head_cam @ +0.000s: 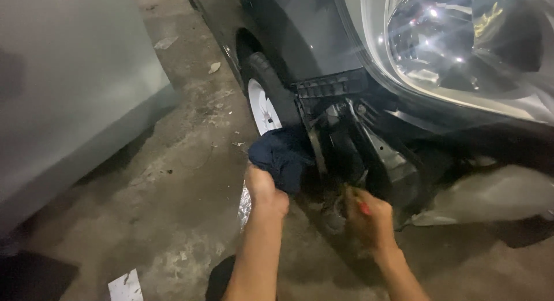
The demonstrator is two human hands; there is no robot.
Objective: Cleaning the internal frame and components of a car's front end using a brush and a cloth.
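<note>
**Dark cloth and a red-handled tool at an exposed car corner**

Dark blue cloth [284, 156] is bunching under the left hand [264, 191], which is closing its fingers around the lower edge of the wad and pressing it against the stripped front corner of a black car [311, 41]. The cloth is sitting just behind the wheel [262, 105], between the tyre and the bare black bracket [337, 84], so it is likely being held there as padding or as a wipe over the rough plastic edges where the bumper skin is missing.

The right hand [369, 217] is curling tightly around a small tool [363, 207], of which only a red bit of handle is showing between the fingers; its working end is hidden in the dark cavity below the bracket, so I cannot tell what it is touching. The wrist is angling upward, as though reaching a fastener from beneath.

Above, the headlight [456, 41] is glaring brightly. A grey panel [69, 87] is standing to the left, well apart from both hands, and the concrete floor [173, 208] is lying stained and littered with small scraps. Both forearms are stretching forward from low down, suggesting a crouch close to the ground.
</note>
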